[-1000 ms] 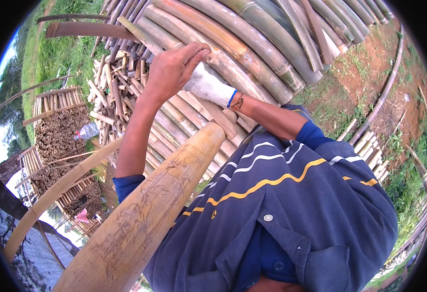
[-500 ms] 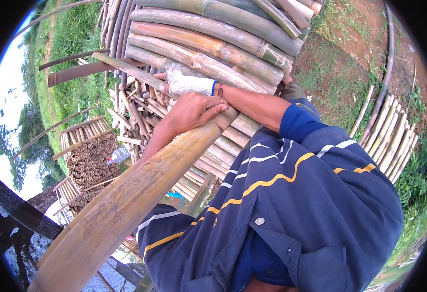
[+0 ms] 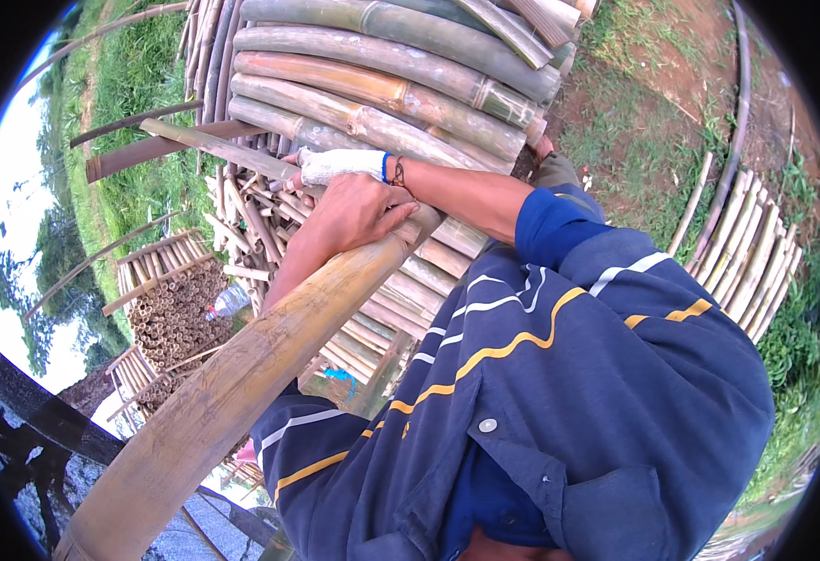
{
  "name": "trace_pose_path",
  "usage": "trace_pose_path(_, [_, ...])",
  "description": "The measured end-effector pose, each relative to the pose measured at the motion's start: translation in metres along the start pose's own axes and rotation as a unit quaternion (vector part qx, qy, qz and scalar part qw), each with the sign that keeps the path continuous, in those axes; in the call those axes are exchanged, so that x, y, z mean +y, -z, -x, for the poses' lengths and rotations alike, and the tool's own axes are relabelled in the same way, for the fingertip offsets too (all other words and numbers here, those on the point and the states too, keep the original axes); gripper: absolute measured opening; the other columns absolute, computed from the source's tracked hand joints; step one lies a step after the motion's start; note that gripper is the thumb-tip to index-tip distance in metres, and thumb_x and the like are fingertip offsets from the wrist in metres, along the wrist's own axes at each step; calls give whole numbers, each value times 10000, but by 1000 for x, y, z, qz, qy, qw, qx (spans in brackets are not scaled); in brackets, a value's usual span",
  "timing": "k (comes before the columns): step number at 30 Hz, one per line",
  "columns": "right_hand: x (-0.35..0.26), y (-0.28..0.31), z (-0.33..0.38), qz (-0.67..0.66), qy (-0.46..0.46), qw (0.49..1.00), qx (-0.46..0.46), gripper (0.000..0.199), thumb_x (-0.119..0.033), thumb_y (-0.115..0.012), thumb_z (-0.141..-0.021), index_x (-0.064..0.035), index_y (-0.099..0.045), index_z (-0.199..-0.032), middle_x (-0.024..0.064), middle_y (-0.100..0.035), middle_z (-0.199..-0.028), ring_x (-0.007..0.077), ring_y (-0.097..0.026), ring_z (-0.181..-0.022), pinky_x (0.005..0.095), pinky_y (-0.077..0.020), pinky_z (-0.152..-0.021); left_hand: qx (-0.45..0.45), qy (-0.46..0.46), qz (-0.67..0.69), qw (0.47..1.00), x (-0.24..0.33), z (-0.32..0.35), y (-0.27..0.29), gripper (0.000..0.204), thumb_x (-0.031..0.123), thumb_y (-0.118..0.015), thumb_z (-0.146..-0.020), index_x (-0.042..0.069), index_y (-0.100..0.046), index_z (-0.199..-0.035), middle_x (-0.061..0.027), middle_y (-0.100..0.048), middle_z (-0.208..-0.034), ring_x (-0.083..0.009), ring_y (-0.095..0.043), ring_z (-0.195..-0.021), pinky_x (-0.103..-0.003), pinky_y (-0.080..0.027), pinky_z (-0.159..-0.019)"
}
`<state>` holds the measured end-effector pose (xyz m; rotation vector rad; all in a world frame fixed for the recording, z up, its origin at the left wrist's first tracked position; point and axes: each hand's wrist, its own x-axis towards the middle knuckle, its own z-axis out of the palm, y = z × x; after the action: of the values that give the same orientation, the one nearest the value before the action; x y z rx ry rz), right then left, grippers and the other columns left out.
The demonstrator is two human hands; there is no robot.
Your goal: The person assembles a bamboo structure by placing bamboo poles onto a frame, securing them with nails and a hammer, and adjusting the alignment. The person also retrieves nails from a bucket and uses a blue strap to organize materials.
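Observation:
A thick tan bamboo pole (image 3: 242, 369) slants from the lower left up to the middle, with scratch-like marks along its side. My bare left hand (image 3: 359, 210) is closed over its upper end, and that forearm passes behind the pole. Just beyond it is my right hand (image 3: 343, 167), in a white fingerless glove with a blue cuff. Its fingers are closed around the near end of a long, flat, greyish-tan blade-like piece (image 3: 214, 148), which points left. I cannot tell whether that piece is metal or split bamboo. The gloved palm is hidden.
Large bamboo poles (image 3: 373, 89) are stacked ahead, with cut bamboo pieces (image 3: 251, 220) beside them. Bundled thin canes (image 3: 181, 309) and a plastic bottle (image 3: 230, 301) are on the left. More pale poles (image 3: 747, 252) lie at right by the grass. Another person's foot (image 3: 543, 150) shows beyond the stack.
The flat piece in my right hand has swung slightly left and its far tip has dropped lower. The whole view has shifted a little; my left hand keeps its hold on the pole.

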<state>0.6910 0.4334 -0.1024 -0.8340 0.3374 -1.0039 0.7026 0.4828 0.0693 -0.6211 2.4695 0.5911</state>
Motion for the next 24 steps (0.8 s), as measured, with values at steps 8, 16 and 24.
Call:
trace_pose_path(8, [42, 61, 4, 42, 69, 992, -101, 395, -276, -557, -1055, -155, -651, -1419, 63, -481, -1599, 243, -254, -1565, 415, -185, -1276, 26, -56, 164, 985, 2, -30, -11, 226, 272, -701, -970, 70, -796, -1007, -179, -754, -901, -391, -712, -828, -444, -550, -757])
trace_pose_path(16, [-28, 30, 52, 52, -110, 993, 2, 502, -415, -649, -1013, -69, -663, -1377, 106, -512, -1541, 215, -362, -1459, 355, -273, -1207, 35, -27, 172, 984, -6, -19, -25, 237, 264, -707, -971, 62, -797, -1057, -178, -758, -916, -399, -712, -848, -434, -553, -780])
trace_pose_path(24, [-83, 11, 196, 63, -156, 968, 185, 520, -452, -638, -1033, -97, -549, -1402, -1, -619, -980, 60, -544, -790, 247, -480, -698, -9, 22, 306, 952, -24, -25, -32, 313, 348, -696, -1008, 56, -808, -997, -63, -747, -765, -184, -663, -718, -341, -522, -714])
